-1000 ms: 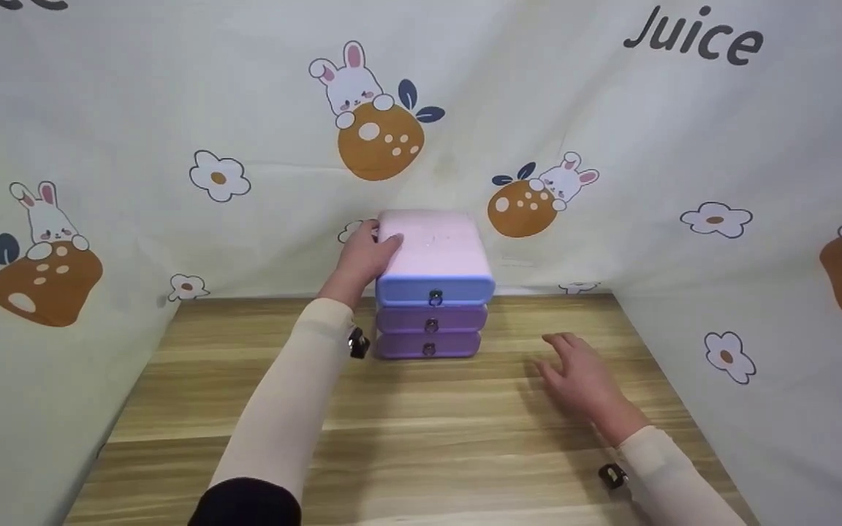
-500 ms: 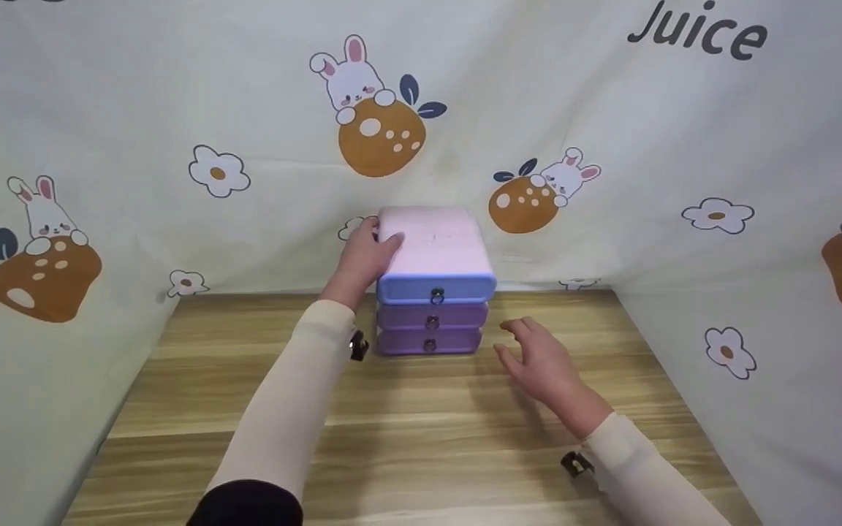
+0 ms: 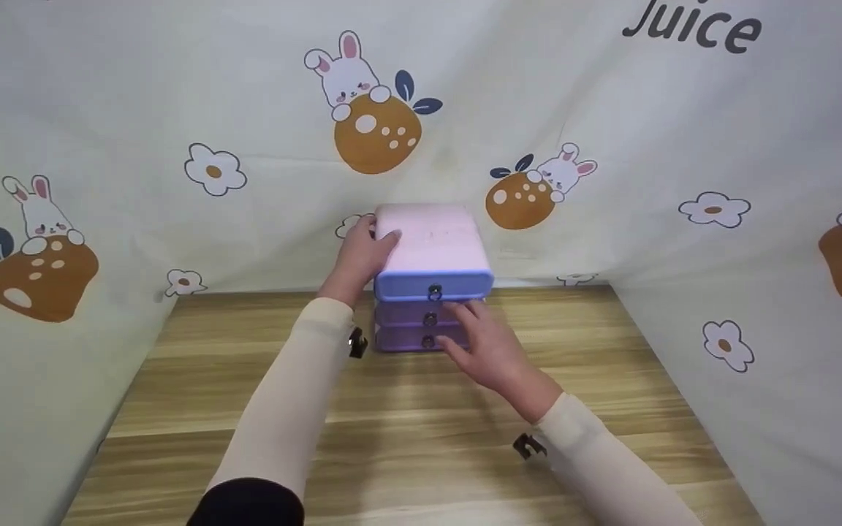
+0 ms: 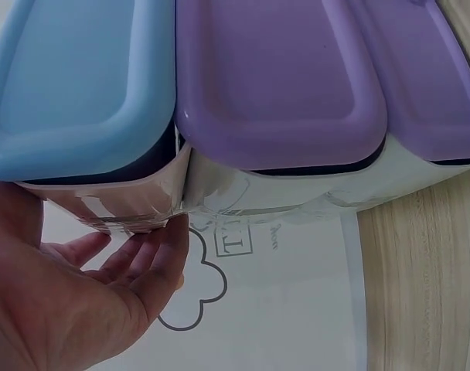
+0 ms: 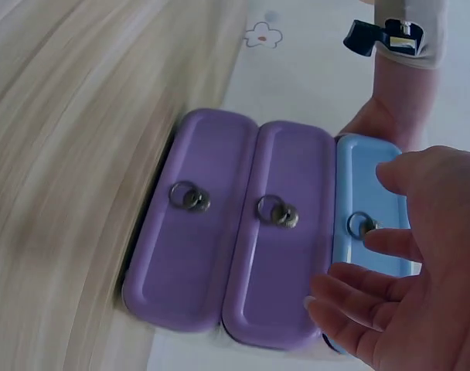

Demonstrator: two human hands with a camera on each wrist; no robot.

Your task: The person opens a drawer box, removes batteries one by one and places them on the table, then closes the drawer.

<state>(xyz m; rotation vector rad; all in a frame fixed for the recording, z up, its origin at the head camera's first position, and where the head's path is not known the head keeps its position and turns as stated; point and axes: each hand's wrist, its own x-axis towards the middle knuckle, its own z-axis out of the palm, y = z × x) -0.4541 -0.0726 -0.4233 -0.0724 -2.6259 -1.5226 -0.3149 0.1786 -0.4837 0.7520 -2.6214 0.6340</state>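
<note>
A small drawer unit with a pale pink top (image 3: 435,234) stands at the back of the table. Its top drawer (image 3: 403,287) is blue-fronted, and two purple drawers (image 5: 196,247) sit below; all look closed. Each front carries a metal ring pull (image 5: 360,225). My left hand (image 3: 361,256) grips the unit's upper left edge, thumb on top and fingers (image 4: 154,267) against the pink side. In front of the drawers, my right hand (image 3: 494,351) reaches with loosely bent, parted fingers. In the right wrist view its fingers lie over the blue front, close to that ring.
The wood-grain table (image 3: 245,402) runs forward from the unit. Pale cloth (image 3: 267,219) printed with rabbits, oranges and flowers rises behind and on both sides. A black clip-like device (image 3: 528,446) sits at the right cuff.
My right hand has moved left, from beside the unit to just in front of the drawer fronts. My left hand keeps its hold on the top edge.
</note>
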